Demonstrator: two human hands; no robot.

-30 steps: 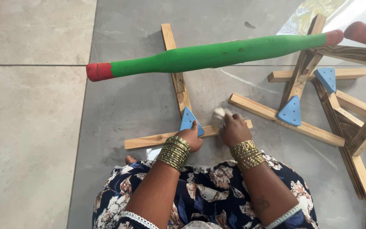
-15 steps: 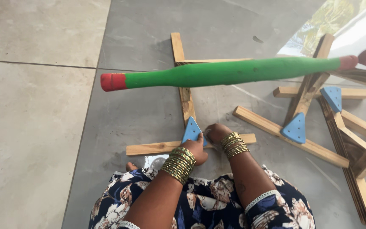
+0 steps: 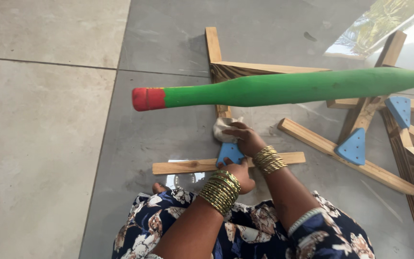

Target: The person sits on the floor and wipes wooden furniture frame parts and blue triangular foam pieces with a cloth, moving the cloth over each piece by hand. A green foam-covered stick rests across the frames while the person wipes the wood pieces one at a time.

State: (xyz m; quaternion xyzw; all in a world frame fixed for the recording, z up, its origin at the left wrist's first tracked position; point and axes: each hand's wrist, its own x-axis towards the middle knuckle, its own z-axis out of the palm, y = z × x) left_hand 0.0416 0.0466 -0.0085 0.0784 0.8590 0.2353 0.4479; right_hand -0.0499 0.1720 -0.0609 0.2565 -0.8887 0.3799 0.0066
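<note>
Our right hand (image 3: 247,140) closes its fingers on a pale cloth (image 3: 222,128), lying on the wooden strip (image 3: 212,48) that runs away from us. Our left hand (image 3: 239,171) presses the blue corner piece (image 3: 229,152), just nearer to us.

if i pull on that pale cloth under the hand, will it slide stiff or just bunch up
The pale crumpled cloth would probably bunch up: it already lies in soft folds under the right hand. It looks thin, so likely light. Pressed against the upright wooden slat on the smooth grey floor tile, it may drag easily.
</note>
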